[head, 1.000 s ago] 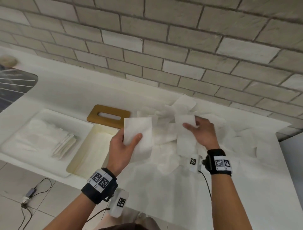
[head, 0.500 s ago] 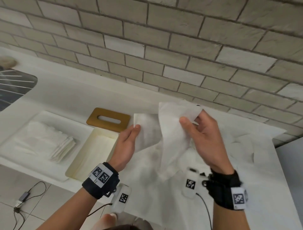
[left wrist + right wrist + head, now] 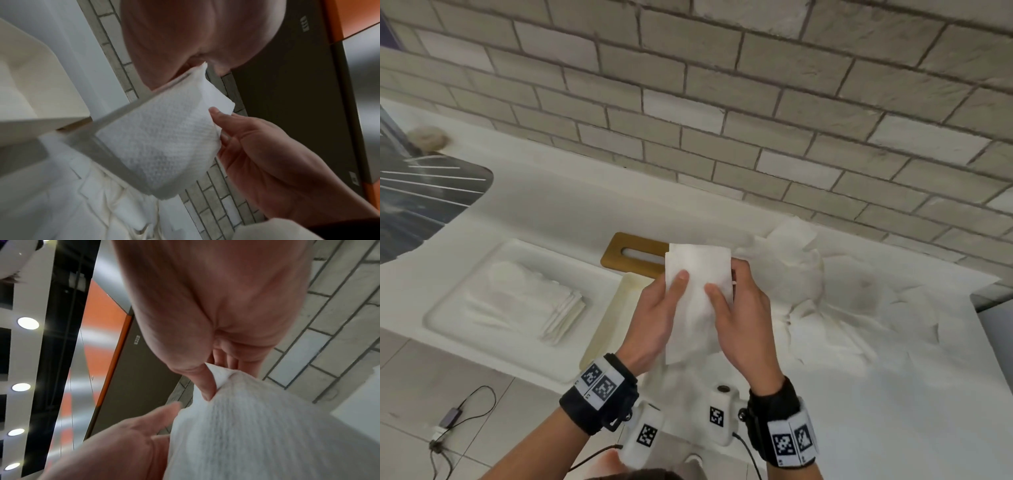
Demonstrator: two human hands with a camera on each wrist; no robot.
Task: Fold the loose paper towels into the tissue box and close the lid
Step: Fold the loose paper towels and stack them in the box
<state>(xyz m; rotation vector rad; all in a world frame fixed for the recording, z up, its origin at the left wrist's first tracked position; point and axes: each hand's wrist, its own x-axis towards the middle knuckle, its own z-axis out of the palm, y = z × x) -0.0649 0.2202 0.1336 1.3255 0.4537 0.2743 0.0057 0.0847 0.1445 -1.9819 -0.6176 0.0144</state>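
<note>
Left hand [image 3: 657, 318]: thumb laid flat on the front of the paper towel [image 3: 697, 291], fingers curled behind it — a pinch on the left edge.
Right hand [image 3: 743, 318]: thumb pressed on the front of the same sheet, fingers wrapped behind its right edge; the right wrist view shows a top corner nipped between thumb and fingers.
Held towel: lifted off the counter at the middle of the head view, upright, folded to a narrow rectangle, lower end hanging loose.
Tissue box [image 3: 613, 308]: cream, open, empty as far as can be seen, at about 8 o'clock from the hands and just beside them.
Lid [image 3: 633, 255]: wooden, slotted, flat on the counter at 11 o'clock from the hands, touching the box's far end.
Loose towels [image 3: 825, 291]: crumpled heap from 2 to 4 o'clock of the hands.
Folded stack [image 3: 551, 305]: on a white tray [image 3: 448, 308] at 9 o'clock, beyond the box.
Handling: very light, limp, easily torn and quick to unfold — likely best held by opposite edges near the crease and laid in flat.
Progress: early by my judgement; most sheets unfolded, lid off.
</note>
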